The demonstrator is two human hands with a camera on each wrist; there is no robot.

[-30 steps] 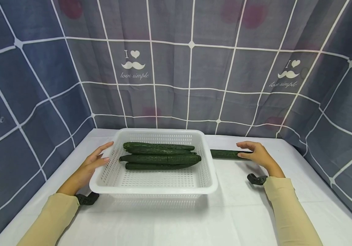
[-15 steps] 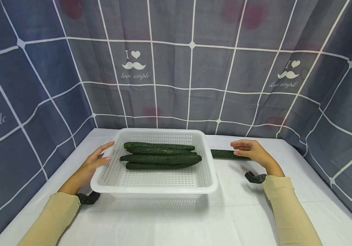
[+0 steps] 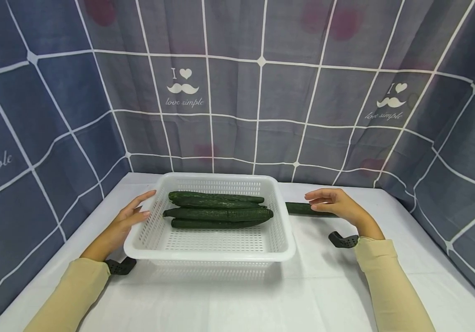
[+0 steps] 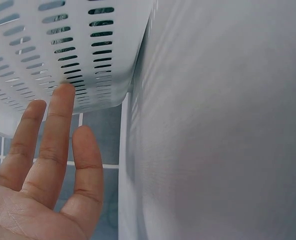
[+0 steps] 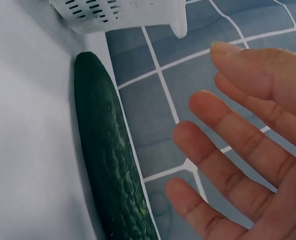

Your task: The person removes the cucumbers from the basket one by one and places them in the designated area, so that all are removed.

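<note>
A white perforated plastic basket holds several dark green cucumbers lying side by side. My left hand is at the basket's left side, its fingers spread and extended. In the left wrist view, the fingertips of that hand reach right up to the slotted basket wall. To the right of the basket, one more cucumber lies on the table. Over it hovers my right hand, fingers loosely bent with nothing in them. The right wrist view shows this cucumber apart from the fingers.
A white cloth covers the table. Dark blue-grey checked curtains enclose the back and both sides, close behind the basket. Both wrists wear small black devices, one on the left wrist and one on the right wrist.
My right hand has shifted left along the loose cucumber, toward the basket, and its fingers have come off the cucumber. The left hand and the basket stay nearly the same.
</note>
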